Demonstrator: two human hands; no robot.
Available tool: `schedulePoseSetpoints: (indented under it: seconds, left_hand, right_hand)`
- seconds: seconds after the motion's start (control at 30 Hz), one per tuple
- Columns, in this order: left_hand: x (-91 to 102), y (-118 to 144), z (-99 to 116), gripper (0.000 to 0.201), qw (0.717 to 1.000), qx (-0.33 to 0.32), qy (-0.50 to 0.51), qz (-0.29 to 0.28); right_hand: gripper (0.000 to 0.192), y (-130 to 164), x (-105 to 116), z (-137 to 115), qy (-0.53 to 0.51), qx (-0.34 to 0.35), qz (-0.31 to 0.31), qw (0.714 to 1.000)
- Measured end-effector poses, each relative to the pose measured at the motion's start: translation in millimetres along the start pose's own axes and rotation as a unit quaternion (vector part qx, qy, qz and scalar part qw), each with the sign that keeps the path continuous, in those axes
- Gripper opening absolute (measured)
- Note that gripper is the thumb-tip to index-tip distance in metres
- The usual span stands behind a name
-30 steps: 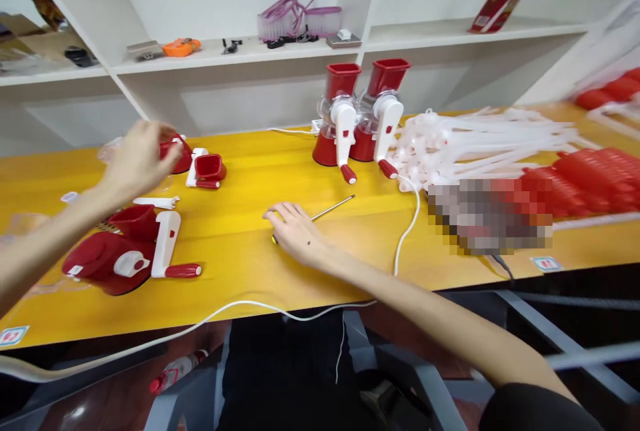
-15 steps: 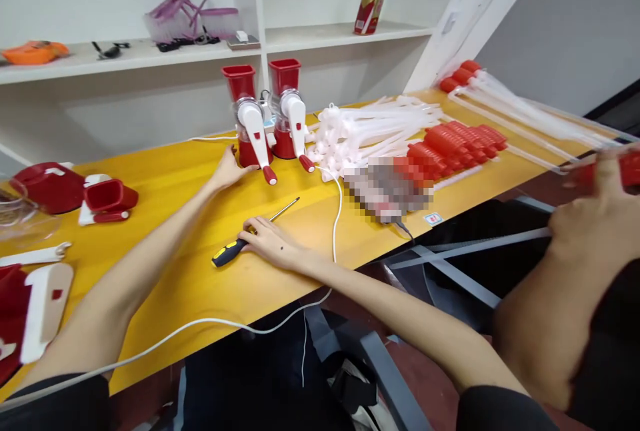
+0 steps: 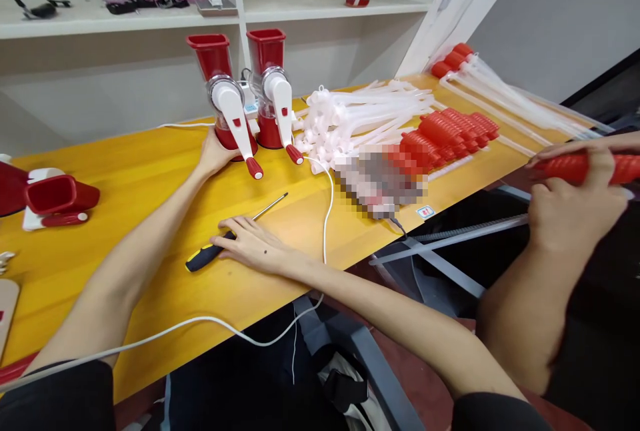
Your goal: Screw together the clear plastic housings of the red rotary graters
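Observation:
Two red-and-white hand-crank rotary graters stand upright side by side near the back of the table. At the base of the left rotary grater point(image 3: 215, 64), my left hand point(image 3: 214, 153) is wrapped round the red foot, its fingertips partly hidden behind. The right rotary grater point(image 3: 273, 91) stands just beside it, untouched. My right hand point(image 3: 250, 244) rests low on the table, its thumb and fingers around the front of a screwdriver point(image 3: 204, 256) with a black-and-yellow handle. The metal shaft points away to the upper right.
White plastic tubes point(image 3: 350, 114) and red ribbed parts point(image 3: 450, 131) lie on the right. A co-worker's hands point(image 3: 575, 204) hold a red ribbed part there. A white cable point(image 3: 327, 218) crosses the table point(image 3: 280, 284). A red hopper point(image 3: 63, 194) lies left, below a shelf point(image 3: 150, 24).
My left hand has closed in round the left grater's base. My right hand stays at the screwdriver. The view has shifted, and the co-worker's red part shows more fully.

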State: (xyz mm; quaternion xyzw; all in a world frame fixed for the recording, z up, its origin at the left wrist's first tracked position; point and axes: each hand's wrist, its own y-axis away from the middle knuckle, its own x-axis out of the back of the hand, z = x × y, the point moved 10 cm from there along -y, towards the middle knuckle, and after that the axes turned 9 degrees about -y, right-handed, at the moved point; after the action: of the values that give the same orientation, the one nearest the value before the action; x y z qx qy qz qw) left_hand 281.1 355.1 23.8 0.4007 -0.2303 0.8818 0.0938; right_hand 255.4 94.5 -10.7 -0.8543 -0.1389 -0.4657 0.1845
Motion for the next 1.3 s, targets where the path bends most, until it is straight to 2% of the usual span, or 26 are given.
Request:
schedulePoseSetpoints:
  seconds: [0.13, 0.23, 0.53, 0.63, 0.73, 0.83, 1.03, 1.3]
  left_hand:
    - [12.8, 13.1, -0.4, 0.085, 0.999, -0.009, -0.033, 0.003]
    - [22.5, 28.6, -10.4, 0.082, 0.999, -0.001, -0.048, -0.004]
    - [62.3, 95.3, -40.9, 0.082, 0.999, 0.018, -0.033, 0.019]
    - [75.8, 120.5, -46.7, 0.084, 0.999, 0.032, -0.022, 0.022]
    - [86.3, 140.7, -51.6, 0.085, 0.999, 0.042, -0.007, 0.024]
    - [96.3, 156.5, -56.2, 0.089, 0.998, 0.053, -0.015, 0.034]
    - [110.9, 186.2, -59.6, 0.085, 0.997, 0.065, -0.009, 0.035]
    - [129.1, 225.7, -67.9, 0.087, 0.996, 0.073, 0.01, 0.045]
  right_hand:
    - [0.046, 1.4, 0.8, -3.1, 0.02, 0.022, 0.003, 1.0]
    - [0.044, 4.1, 3.2, -7.1, 0.038, 0.05, 0.025, 0.998]
    - [0.043, 33.6, 20.6, -20.8, 0.075, 0.148, 0.178, 0.97]
    - [0.044, 42.8, 26.7, -20.7, 0.083, 0.159, 0.226, 0.958]
    - [0.046, 46.5, 30.0, -19.0, 0.092, 0.159, 0.249, 0.951]
    - [0.049, 47.4, 30.0, -18.4, 0.099, 0.163, 0.244, 0.951]
    - [0.051, 52.2, 28.8, -16.1, 0.097, 0.17, 0.195, 0.961]
    - [0.057, 61.3, 25.4, -1.7, 0.068, 0.121, 0.105, 0.985]
